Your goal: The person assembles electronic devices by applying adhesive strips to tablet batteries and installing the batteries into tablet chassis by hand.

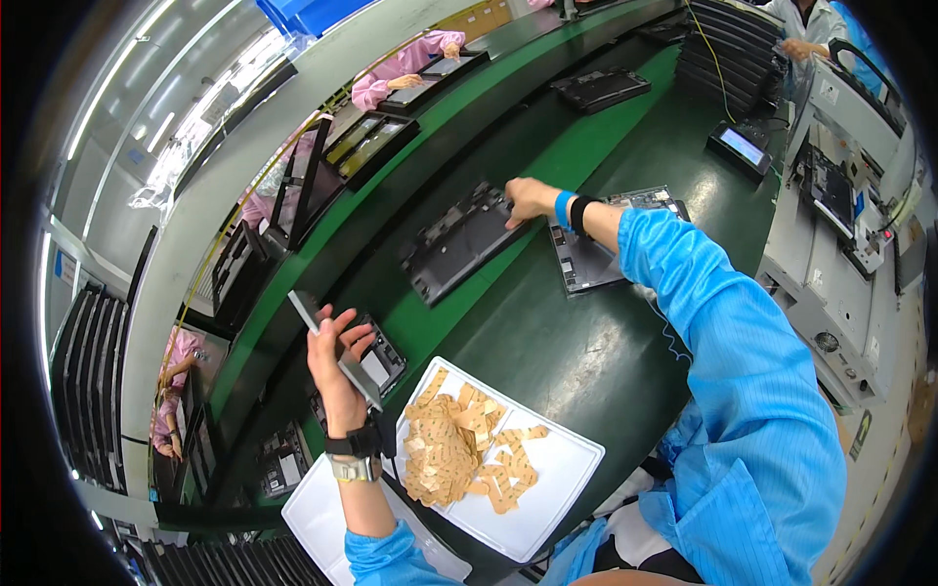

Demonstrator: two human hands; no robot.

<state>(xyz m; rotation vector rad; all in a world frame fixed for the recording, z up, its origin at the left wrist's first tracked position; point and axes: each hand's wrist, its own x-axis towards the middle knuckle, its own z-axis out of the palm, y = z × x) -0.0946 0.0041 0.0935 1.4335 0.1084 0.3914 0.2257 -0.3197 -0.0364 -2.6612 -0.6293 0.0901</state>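
Observation:
My right hand (pixel 529 202) reaches across the conveyor, its fingers closed on the upper right corner of a dark open laptop chassis (pixel 459 246). The chassis lies tilted on the green belt. My left hand (pixel 337 363) holds a thin flat grey slab (pixel 305 314), seen nearly edge-on, against the palm with the fingers partly curled; its kind cannot be made out. Under my right forearm a second laptop chassis (pixel 583 258) with exposed parts lies on the dark green table, partly hidden by my sleeve. Another open chassis (pixel 385 357) sits behind my left hand.
A white tray (pixel 570 469) carries a heap of tan paper pieces (pixel 437 454). Beside it lies a white tray or lid (pixel 327 518). A small screen device (pixel 740 148) and stacked black trays (pixel 723 54) stand at the far right. Co-workers' hands (pixel 405 82) work across the belt.

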